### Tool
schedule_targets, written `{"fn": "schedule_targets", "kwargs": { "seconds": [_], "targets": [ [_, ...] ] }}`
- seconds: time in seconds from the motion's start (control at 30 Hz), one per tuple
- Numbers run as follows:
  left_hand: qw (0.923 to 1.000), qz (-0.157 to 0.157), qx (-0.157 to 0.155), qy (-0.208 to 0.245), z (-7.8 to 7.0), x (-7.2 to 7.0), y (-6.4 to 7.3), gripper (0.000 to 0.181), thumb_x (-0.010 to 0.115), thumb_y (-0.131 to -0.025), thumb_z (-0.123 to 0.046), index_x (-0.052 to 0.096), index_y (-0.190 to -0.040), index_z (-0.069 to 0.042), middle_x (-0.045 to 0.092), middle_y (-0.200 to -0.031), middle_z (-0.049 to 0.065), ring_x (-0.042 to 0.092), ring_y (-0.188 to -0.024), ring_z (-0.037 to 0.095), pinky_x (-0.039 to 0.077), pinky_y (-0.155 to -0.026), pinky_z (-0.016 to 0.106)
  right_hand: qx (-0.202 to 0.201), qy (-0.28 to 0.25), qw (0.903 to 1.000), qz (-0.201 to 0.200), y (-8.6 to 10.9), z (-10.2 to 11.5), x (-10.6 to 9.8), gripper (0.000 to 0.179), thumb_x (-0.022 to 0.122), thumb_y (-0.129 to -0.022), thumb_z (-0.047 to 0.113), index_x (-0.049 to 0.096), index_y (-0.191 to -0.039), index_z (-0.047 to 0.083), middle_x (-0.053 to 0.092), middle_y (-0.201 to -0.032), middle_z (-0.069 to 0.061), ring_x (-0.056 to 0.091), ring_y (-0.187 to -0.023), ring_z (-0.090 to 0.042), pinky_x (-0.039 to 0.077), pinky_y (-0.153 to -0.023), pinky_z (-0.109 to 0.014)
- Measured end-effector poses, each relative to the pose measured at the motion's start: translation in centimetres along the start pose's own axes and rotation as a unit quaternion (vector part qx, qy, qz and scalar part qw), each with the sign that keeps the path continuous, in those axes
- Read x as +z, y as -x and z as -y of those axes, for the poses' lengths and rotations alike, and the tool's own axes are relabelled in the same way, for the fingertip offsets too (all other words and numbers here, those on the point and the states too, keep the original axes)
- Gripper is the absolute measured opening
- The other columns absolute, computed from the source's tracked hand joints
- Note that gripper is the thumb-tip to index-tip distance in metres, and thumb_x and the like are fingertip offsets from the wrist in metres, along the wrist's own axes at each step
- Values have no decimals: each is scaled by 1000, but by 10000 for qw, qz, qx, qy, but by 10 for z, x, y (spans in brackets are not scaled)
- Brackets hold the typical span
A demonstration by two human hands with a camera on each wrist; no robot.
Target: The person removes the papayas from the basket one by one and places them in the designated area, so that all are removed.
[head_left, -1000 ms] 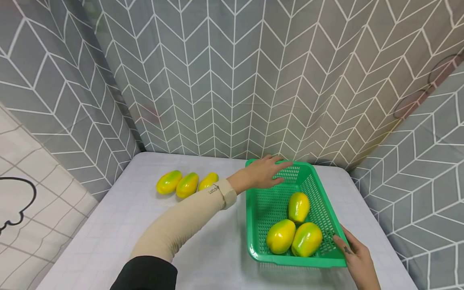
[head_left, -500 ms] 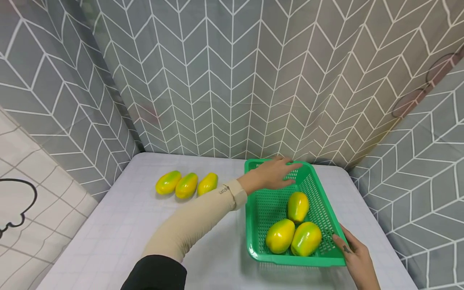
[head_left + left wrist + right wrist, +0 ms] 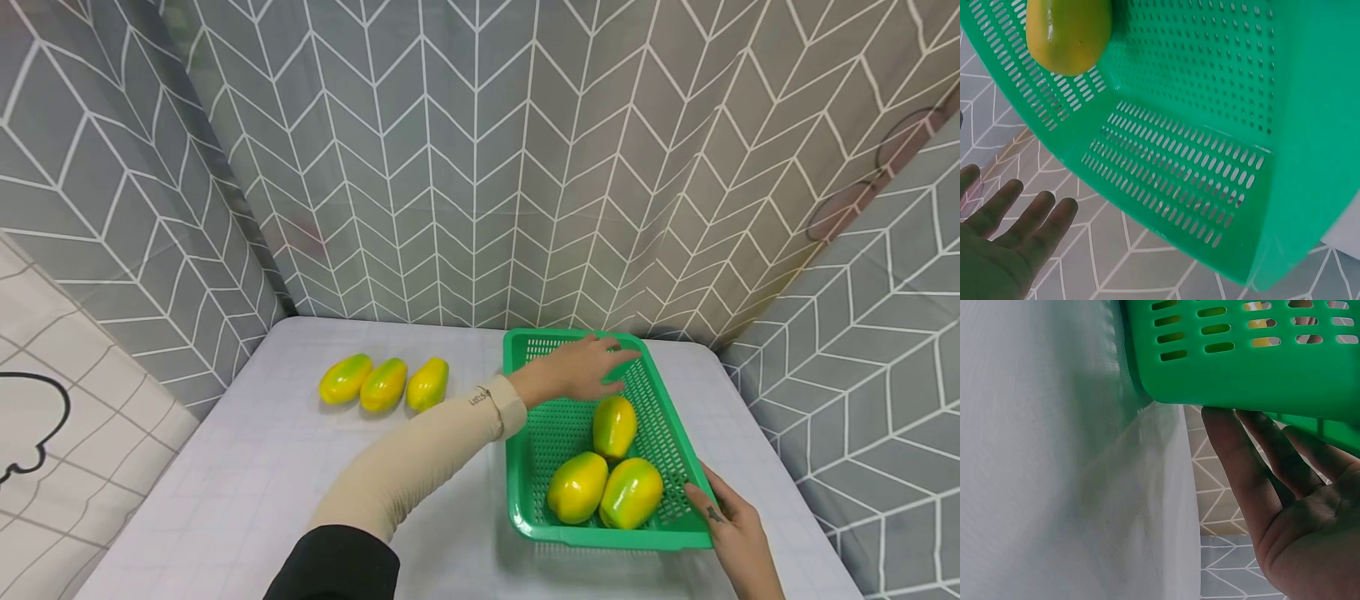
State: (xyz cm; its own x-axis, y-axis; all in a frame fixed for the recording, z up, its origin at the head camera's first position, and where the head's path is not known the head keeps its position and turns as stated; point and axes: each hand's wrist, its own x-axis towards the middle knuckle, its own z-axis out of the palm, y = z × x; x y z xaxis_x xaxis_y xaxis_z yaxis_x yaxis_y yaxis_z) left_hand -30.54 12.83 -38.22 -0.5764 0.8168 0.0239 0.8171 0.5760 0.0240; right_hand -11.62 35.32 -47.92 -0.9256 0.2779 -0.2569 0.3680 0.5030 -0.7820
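Grey chevron-patterned curtains are hanging around three sides of a pale surface [image 3: 247,492] that is carrying everything. Largest on it is the green basket [image 3: 525,467], a perforated plastic tray sitting at the right, with three mangoes [image 3: 576,487] lying together in its near half. I judge it light and fairly stiff but likely to flex under load; the fruit looks smooth and free to roll, so taking hold at two opposite rims and keeping it level seems wise. Three more mangoes [image 3: 384,384] are lying in a row on the surface, well apart to the left.

The left hand [image 3: 581,369] is reaching over the basket's far end, fingers straight and holding nothing. The right hand [image 3: 731,533] is resting against the near right corner, fingers relaxed.

The head view is showing the whole layout; the left wrist view is showing that hand's fingers [image 3: 1029,219] spread beyond the far wall, apart from it; the right wrist view is showing fingers [image 3: 1241,450] lying under the rim, touching it.
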Motion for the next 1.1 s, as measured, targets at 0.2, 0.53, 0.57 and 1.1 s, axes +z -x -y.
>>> {"fn": "schedule_targets", "kwargs": {
  "seconds": [0.2, 0.53, 0.57, 1.1],
  "targets": [
    [9997, 94, -156, 177, -3, 9, -4, 62, 49, -111, -46, 33, -167, -27, 43, -169, 5, 41, -157, 23, 35, -131, 43, 13, -17, 10000, -4, 0, 1, 1, 82, 50, -107, 59, 26, -168, 10, 36, -168, -25, 58, -91, 6, 52, -78, -21],
    [9979, 321, -302, 470, -9, 19, -11, 62, 49, -110, -50, 34, -167, -30, 43, -169, 2, 42, -157, 20, 35, -131, 38, -2, -38, 10000, 74, -1, 0, 0, 84, 49, -106, 61, 26, -168, 10, 32, -171, -22, 44, -91, 26, 49, -81, -14],
    [9977, 346, -311, 489, -10, 20, -12, 62, 50, -110, -50, 34, -167, -30, 43, -169, 1, 42, -157, 20, 36, -130, 38, -7, -25, 10000, 62, -1, 0, 1, 84, 50, -106, 62, 26, -168, 10, 32, -171, -22, 42, -91, 27, 49, -81, -13],
    [9910, 807, -714, 791, -27, 36, -19, 66, 56, -107, -51, 35, -166, -31, 41, -171, 1, 45, -155, 20, 43, -125, 37, 6, -100, 9999, 25, -2, -1, 0, 83, 50, -107, 60, 26, -168, 10, 30, -171, -23, 43, -91, 26, 50, -80, -16]
  ]
}}
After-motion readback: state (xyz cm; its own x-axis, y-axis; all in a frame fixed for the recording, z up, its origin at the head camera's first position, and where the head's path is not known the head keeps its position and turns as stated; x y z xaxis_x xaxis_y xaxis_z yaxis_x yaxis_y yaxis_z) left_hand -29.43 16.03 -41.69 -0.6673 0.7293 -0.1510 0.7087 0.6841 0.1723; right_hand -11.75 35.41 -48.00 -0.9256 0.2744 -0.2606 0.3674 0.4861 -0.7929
